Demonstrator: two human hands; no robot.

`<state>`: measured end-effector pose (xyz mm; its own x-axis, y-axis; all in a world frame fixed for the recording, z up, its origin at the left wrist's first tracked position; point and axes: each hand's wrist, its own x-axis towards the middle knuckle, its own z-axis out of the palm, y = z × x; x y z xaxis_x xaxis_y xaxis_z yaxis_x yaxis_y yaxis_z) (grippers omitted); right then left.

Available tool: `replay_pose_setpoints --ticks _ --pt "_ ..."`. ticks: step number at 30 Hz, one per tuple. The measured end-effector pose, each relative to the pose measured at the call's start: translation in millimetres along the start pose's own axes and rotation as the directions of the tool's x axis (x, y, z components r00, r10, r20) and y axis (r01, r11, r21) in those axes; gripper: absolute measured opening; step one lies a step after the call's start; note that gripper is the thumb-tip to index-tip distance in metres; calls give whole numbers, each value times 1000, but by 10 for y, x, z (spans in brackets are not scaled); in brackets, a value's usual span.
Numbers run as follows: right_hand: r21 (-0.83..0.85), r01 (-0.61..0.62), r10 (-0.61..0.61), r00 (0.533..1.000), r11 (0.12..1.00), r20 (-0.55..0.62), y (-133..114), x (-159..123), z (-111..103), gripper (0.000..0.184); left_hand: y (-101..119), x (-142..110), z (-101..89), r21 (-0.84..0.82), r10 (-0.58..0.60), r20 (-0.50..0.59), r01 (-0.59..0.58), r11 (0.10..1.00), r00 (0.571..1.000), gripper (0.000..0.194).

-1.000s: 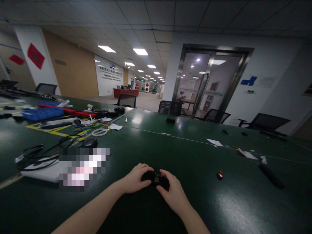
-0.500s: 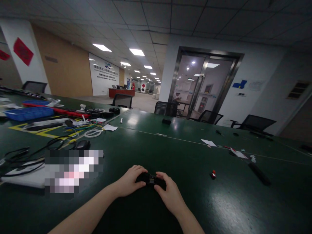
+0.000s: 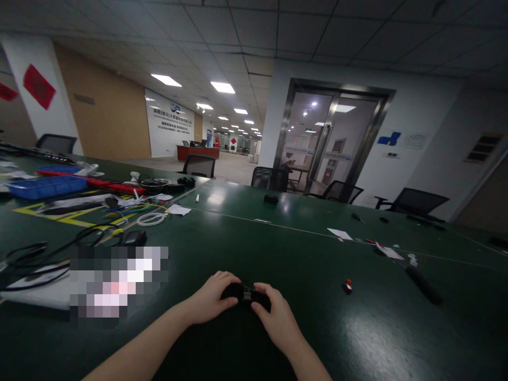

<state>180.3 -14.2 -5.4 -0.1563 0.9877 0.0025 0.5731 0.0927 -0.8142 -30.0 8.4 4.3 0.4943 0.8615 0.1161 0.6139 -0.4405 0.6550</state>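
Observation:
A small black oblong device (image 3: 247,294) sits between my two hands, low over or on the green table; whether it touches the top I cannot tell. It has a recessed middle with some lighter, metallic-looking parts, and its exact kind does not show. Around its left end my left hand (image 3: 214,299) is closed, thumb at the near side and fingers at the far side. My right hand (image 3: 273,312) pinches the right end the same way. To the right of my hands lies a small red and white item (image 3: 348,286).
The green table (image 3: 301,254) stretches ahead. On the left are cables (image 3: 91,233), a blue tray (image 3: 47,186), a coiled white cord (image 3: 151,219) and a blurred-out patch. A black block (image 3: 271,199), papers (image 3: 339,233) and a dark long-handled tool (image 3: 421,283) lie farther off.
Both hands keep the same grip on the black device. The view has shifted very slightly; nothing else has visibly moved.

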Motion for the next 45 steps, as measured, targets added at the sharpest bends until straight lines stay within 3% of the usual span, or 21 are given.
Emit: replay_pose_setpoints --ticks 10,19,27,33,39,45 --pt "4 -29 29 999 1000 -22 -37 -10 6 41 -20 -7 4 -2 15 -2 -15 1000 1000 29" --pt "-9 -29 29 1000 1000 -11 -24 -11 6 40 -20 -19 -8 -16 -7 7 7 1000 1000 50" --pt "-3 -34 34 999 999 10 -48 -2 -8 40 5 3 -12 34 4 20 -5 999 1000 31" --pt "3 -42 42 999 999 14 -48 1 -3 39 -26 -1 -6 23 15 8 -15 1000 1000 32" --pt "-7 -36 36 999 999 -2 -57 3 -3 39 -43 -15 -9 4 6 11 -6 1000 1000 44" --pt "9 -54 54 999 999 3 -76 -23 -18 39 -49 -12 -1 10 13 19 -14 1000 1000 41"
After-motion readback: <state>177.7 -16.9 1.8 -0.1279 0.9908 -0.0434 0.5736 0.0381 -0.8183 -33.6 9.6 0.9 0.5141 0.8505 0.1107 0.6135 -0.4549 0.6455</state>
